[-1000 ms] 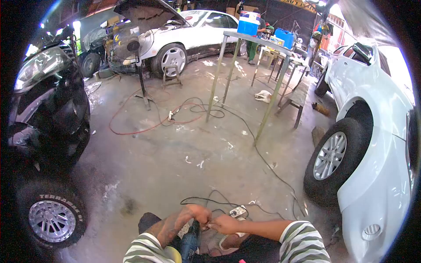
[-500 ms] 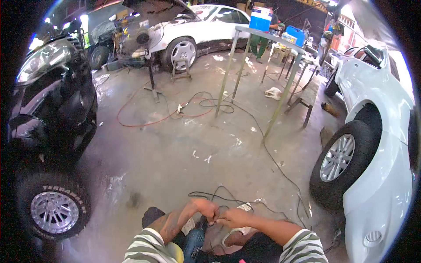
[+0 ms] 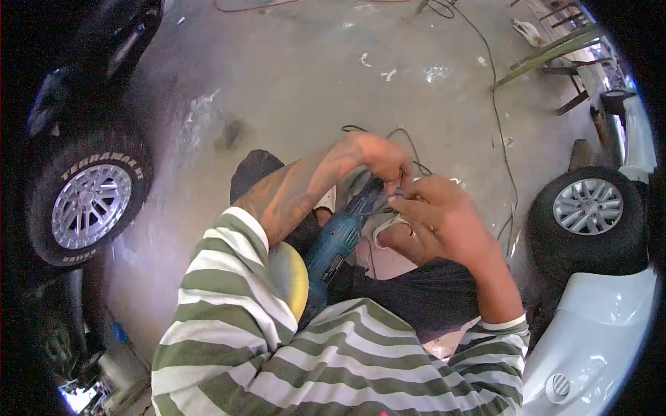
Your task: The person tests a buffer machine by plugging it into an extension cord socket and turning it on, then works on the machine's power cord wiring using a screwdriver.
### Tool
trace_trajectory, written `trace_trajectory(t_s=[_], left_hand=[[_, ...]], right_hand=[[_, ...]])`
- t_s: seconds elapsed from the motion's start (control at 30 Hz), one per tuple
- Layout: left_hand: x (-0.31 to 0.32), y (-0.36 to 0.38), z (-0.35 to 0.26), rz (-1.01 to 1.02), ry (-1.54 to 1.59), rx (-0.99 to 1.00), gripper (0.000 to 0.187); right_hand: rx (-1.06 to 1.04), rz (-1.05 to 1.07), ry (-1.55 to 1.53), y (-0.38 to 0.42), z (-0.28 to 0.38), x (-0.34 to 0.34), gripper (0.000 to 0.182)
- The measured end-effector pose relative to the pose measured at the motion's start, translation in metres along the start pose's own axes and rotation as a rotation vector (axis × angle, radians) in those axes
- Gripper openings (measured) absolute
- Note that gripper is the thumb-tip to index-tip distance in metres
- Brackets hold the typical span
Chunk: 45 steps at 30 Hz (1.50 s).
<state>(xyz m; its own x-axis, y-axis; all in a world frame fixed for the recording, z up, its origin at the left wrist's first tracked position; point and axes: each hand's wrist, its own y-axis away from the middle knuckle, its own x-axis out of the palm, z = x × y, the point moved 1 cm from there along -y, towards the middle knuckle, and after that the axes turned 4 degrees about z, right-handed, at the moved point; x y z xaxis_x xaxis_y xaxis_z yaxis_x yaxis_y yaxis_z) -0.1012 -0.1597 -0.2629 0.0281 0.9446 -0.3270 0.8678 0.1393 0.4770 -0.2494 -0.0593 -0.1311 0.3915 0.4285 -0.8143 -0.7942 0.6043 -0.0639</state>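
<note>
A blue power polisher (image 3: 333, 243) with a yellow round pad (image 3: 297, 281) lies across my lap, its dark rear end pointing up toward my hands. My left hand (image 3: 387, 163) is bent over that end with its fingers closed. Against its fingertips, my right hand (image 3: 447, 215) pinches with thumb and fingers. Whatever small thing sits between them is mostly hidden, though a thin dark cord runs close below. Striped sleeves (image 3: 229, 277) cover my upper arms.
A loose wheel-and-tyre (image 3: 588, 208) stands by a white bumper (image 3: 590, 333) on the right. To the left is a big tyre (image 3: 90, 197) of a dark vehicle. A black cable (image 3: 501, 125) trails over the concrete floor (image 3: 298, 83); a metal stand's leg (image 3: 548, 55) is at upper right.
My view has tipped down, so the far car and tables have left it and my lap shows more. Both hands stay together at the polisher's rear end, and my right hand appears more turned.
</note>
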Motion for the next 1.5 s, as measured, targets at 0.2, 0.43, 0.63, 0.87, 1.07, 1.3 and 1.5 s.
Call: trace_trajectory(t_s=[0.2,0.43,0.63,0.87,1.07,1.3,1.5], left_hand=[[0.001,0.001,0.004,-0.007,-0.063,0.073,0.036],[0.004,-0.006,0.011,-0.007,-0.06,0.013,0.037],[0.004,-0.001,0.004,-0.019,-0.075,-0.028,0.035],[0.001,-0.005,0.004,0.053,-0.073,-0.079,0.043],[0.002,-0.003,0.005,0.047,-0.077,-0.051,0.042],[0.003,-0.002,0.005,0.035,-0.081,-0.059,0.04],[0.005,-0.005,0.01,0.026,-0.072,-0.025,0.031]], right_hand=[[-0.118,0.104,0.063,-0.018,0.019,0.02,0.029],[-0.083,0.072,0.034,-0.006,0.016,0.023,0.032],[-0.089,0.077,0.001,-0.006,0.013,0.035,0.031],[-0.07,0.091,-0.01,-0.006,0.014,0.036,0.031],[-0.089,0.001,-0.025,-0.012,0.017,0.035,0.024],[-0.127,0.024,0.024,-0.012,0.021,0.038,0.026],[-0.186,0.045,0.095,-0.004,0.032,0.038,0.03]])
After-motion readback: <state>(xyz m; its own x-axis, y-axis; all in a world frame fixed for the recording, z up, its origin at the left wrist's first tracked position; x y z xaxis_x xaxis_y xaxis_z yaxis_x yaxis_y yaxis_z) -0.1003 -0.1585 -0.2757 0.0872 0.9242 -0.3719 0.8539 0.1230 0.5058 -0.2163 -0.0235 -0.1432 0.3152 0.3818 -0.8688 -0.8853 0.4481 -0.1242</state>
